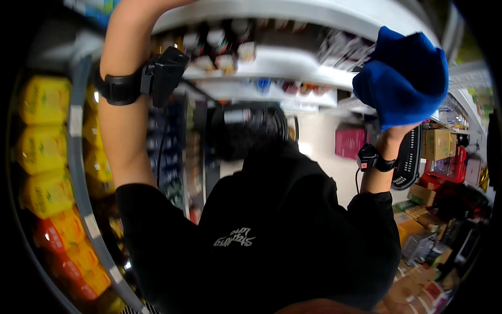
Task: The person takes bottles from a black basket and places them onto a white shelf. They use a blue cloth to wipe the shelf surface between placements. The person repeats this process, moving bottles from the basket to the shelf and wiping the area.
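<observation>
Blue crumpled fabric cloth (400, 99) covers right hand (401, 131), presumably propped from beneath; its closure and left hand's (141, 15) cannot be told.

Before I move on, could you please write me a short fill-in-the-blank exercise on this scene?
1. The cloth is coloured ____.
2. That cloth covers much of the person's ____ hand.
3. The person's shirt is mostly ____.
4. Yellow packages line the shelf along the picture's ____ side.

Missing words: blue; right; black; left.
</observation>
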Motion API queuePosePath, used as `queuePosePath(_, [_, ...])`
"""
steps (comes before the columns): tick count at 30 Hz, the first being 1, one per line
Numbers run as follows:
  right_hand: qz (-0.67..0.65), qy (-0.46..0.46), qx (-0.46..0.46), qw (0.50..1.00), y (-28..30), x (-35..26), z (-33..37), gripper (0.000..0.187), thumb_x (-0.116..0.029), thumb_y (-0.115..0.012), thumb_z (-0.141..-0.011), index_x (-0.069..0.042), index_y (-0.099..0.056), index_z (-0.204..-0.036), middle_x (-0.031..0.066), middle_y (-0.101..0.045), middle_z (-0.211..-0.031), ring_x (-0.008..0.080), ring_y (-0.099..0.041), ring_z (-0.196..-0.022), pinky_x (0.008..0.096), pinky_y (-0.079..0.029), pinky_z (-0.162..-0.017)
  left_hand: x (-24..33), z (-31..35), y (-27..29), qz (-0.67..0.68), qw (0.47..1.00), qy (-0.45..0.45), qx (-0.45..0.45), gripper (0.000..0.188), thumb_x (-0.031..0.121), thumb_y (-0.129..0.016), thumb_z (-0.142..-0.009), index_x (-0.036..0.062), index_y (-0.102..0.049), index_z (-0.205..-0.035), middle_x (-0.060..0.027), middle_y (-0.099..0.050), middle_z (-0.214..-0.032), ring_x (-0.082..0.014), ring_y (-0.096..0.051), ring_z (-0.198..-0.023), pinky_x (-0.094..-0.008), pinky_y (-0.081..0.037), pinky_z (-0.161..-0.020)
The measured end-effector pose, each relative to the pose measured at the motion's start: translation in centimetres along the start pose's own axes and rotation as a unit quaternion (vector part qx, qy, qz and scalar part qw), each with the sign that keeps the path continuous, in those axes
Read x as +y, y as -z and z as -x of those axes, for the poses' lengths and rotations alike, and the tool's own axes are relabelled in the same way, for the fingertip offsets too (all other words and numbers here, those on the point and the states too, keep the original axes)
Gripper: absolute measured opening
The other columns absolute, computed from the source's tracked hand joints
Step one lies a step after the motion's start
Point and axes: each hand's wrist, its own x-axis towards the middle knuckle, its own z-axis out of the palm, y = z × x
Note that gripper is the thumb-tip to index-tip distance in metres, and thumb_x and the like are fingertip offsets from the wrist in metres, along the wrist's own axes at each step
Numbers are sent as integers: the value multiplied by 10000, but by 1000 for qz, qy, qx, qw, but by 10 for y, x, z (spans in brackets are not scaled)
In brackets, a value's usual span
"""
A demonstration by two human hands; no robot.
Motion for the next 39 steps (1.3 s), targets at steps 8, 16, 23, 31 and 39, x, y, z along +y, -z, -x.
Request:
queuePosePath(8, [42, -41, -336, 940, -52, -2, 128, 621, -156, -781, -740, 2, -529, -1285, 204, -631, -1206, 311, -624, -1113, 390, -475, -947, -13, 219, -61, 192, 965, 179, -19, 261, 165, -586, -960, 82, -634, -1203, -28, -651, -933, -119, -625, -899, -259, -511, -825])
queuePosePath(16, [30, -152, -437, 886, -44, 40, 240, 693, -72, -728, -630, 9, -523, -1287, 209, -610, -1230, 398, -595, -1096, 447, -457, -964, -52, 432, -264, 338, 735, 586, -48, 214, 159, -596, -946, 44, -637, -1121, -22, -667, -914, -101, -608, -833, -255, -493, -730])
queuePosePath(23, [42, -261, -467, 844, -1, 93, 354, 613, -113, -749, -717, 12, -527, -1275, 220, -599, -1241, 384, -592, -1135, 447, -443, -986, -99, 555, -453, -2, 761, 602, -241, 295, 175, -644, -837, 89, -611, -1116, -156, -664, -1035, -346, -647, -938, -433, -526, -792])
queuePosePath(31, [74, -300, -445, 840, 44, 146, 462, 642, -76, -711, -683, 0, -504, -1286, 242, -613, -1178, 437, -605, -1049, 505, -462, -941, -214, 580, -602, -206, 787, 433, -388, 375, 156, -606, -859, 80, -571, -1225, -174, -533, -1320, -341, -576, -1137, -439, -556, -845])
queuePosePath(39, [118, -350, -437, 820, 67, 152, 499, 628, -97, -723, -702, 5, -503, -1281, 241, -601, -1198, 440, -588, -1081, 507, -458, -945, -260, 616, -682, -320, 749, 393, -426, 270, 183, -603, -851, 116, -623, -1112, -115, -614, -1177, -325, -640, -1008, -423, -564, -713])
